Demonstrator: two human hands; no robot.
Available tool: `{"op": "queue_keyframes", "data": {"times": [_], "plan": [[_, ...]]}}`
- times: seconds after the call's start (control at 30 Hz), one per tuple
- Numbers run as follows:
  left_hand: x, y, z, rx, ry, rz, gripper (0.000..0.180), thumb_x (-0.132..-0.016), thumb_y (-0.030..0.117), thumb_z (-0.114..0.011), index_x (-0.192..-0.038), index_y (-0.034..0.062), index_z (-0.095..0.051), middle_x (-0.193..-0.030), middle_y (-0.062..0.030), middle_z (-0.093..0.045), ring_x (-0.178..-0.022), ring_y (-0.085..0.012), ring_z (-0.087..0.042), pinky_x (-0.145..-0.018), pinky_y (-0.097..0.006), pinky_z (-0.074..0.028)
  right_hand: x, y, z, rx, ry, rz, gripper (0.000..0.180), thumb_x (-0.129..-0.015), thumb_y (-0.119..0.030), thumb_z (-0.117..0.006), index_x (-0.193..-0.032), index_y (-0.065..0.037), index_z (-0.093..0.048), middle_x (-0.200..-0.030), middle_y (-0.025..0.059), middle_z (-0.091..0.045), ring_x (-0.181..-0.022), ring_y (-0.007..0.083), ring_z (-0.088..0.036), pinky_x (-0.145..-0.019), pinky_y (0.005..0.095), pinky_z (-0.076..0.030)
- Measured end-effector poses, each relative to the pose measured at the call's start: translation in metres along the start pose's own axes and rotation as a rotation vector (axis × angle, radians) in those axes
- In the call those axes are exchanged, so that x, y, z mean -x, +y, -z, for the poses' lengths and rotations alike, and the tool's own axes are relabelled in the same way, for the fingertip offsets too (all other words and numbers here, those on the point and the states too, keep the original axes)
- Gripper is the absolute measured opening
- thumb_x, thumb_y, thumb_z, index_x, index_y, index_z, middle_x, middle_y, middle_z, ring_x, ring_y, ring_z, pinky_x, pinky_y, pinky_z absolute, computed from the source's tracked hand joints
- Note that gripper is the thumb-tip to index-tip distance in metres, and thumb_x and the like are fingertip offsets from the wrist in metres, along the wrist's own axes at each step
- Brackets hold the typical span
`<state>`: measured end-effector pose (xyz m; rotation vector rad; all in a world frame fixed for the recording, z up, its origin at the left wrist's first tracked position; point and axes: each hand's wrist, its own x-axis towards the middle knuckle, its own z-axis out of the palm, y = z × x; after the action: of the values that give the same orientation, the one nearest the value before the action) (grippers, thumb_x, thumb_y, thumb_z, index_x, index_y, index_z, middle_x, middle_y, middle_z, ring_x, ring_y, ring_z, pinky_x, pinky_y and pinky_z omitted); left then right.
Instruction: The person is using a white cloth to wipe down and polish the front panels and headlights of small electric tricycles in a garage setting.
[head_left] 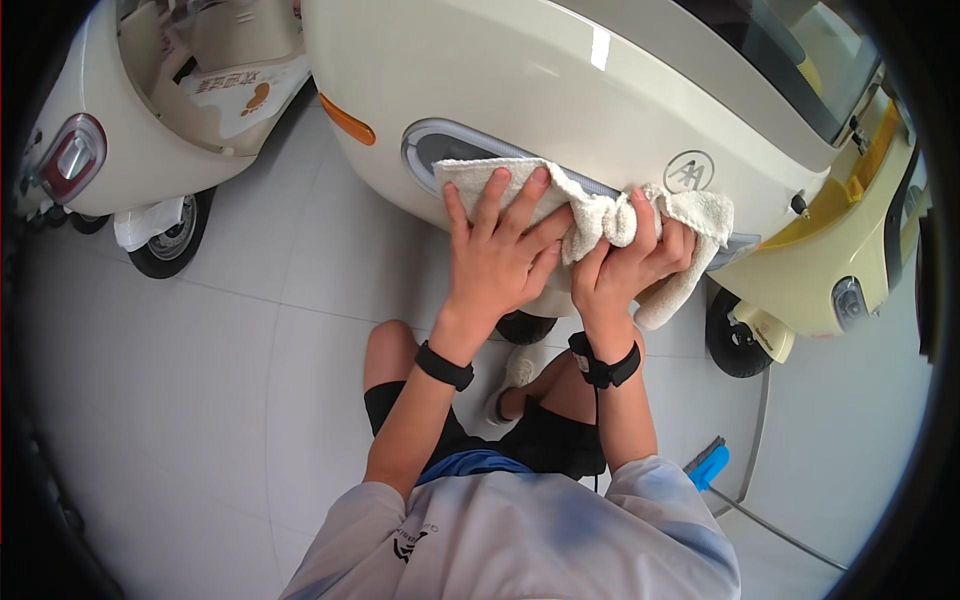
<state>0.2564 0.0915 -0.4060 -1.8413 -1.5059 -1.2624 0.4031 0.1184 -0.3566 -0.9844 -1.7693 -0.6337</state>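
Near: the person's pale tie-dye shirt (540,545), black shorts (560,440) just beyond, knees bent. Near right, a blue brush (710,467) with grey bristles lies by the grey tiled floor (200,430), thin pole (780,528) running off to the near right. Light shoe (520,367) on the floor, past the shorts.

Black band (443,366) on the left wrist, another black band (606,365) on the right, dark cord hanging from that one.

Left hand (500,250): fingers spread, laid flat on the cloth, not clenched. Right hand (628,275): fingers curled, grasping a bunched part of the same cloth. Off-white cloth (590,225) sits against the cream vehicle (480,70), covering much of the long grey light panel (455,140); bunched between the hands, right end hanging down.

Light panel is set in a recess in the body; its left end shows past the cloth. Orange reflector (347,120) to the left, round badge (690,172) just beyond the right hand.

Far left: cream scooter (105,110), red tail light (75,155). Its footwell holds a white printed mat (245,95). Far right: pale yellow scooter (810,300), black wheel (730,335). Dark window (790,70) on the vehicle, farther up.
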Motion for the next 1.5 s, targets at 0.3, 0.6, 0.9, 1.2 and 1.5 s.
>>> {"op": "queue_keyframes", "data": {"times": [0.3,0.6,0.9,1.2,1.5], "plan": [[-0.015,-0.008,-0.011,-0.011,0.187,-0.025,0.037,-0.094,0.038,-0.053,-0.130,0.0338,-0.059,-0.158,-0.0021,-0.044,-0.151,-0.0380,-0.032,-0.117,-0.078,-0.006,-0.011,-0.017,-0.005,0.042,-0.003,-0.013,0.051,-0.089,-0.020,-0.062,-0.139,-0.015,-0.055,-0.124,0.0099,-0.042,-0.117,0.0338,-0.033,-0.106,0.0505,-0.026],[-0.021,-0.007,-0.011,0.003,0.262,0.000,0.038,-0.088,0.034,-0.058,-0.125,0.0362,-0.064,-0.153,0.0064,-0.048,-0.148,-0.0270,-0.039,-0.116,-0.078,-0.017,-0.013,-0.015,-0.007,0.037,-0.024,0.007,0.051,-0.089,-0.023,-0.062,-0.138,-0.014,-0.057,-0.125,0.0101,-0.044,-0.118,0.0338,-0.034,-0.107,0.0491,-0.026],[-0.017,-0.008,-0.011,0.015,0.250,-0.038,0.039,-0.093,0.034,-0.056,-0.131,0.0289,-0.058,-0.155,-0.0028,-0.046,-0.148,-0.0369,-0.037,-0.116,-0.078,-0.010,-0.009,0.004,0.013,-0.192,-0.036,0.069,0.065,-0.084,-0.012,-0.070,-0.143,-0.010,-0.042,-0.126,0.0156,-0.058,-0.117,0.0346,-0.045,-0.106,0.0486,-0.032],[0.006,0.009,0.003,0.107,0.012,0.072,0.044,-0.090,0.026,-0.065,-0.133,0.0222,-0.059,-0.163,-0.0120,-0.036,-0.152,-0.0453,-0.025,-0.115,-0.080,-0.010,-0.013,0.031,0.047,-0.117,-0.314,0.208,0.056,-0.081,-0.016,-0.071,-0.135,-0.008,-0.059,-0.142,0.0156,-0.059,-0.129,0.0355,-0.051,-0.110,0.0469,-0.034],[0.013,0.065,0.019,0.265,-0.101,0.210,0.063,-0.087,0.018,-0.064,-0.149,0.0167,-0.054,-0.167,-0.0217,-0.026,-0.153,-0.0522,-0.016,-0.115,-0.078,-0.010,0.028,0.111,0.068,-0.015,-0.155,0.003,0.055,-0.102,-0.016,-0.057,-0.153,-0.003,-0.042,-0.162,0.0229,-0.035,-0.150,0.0424,-0.031,-0.123,0.0531,-0.023]]}}
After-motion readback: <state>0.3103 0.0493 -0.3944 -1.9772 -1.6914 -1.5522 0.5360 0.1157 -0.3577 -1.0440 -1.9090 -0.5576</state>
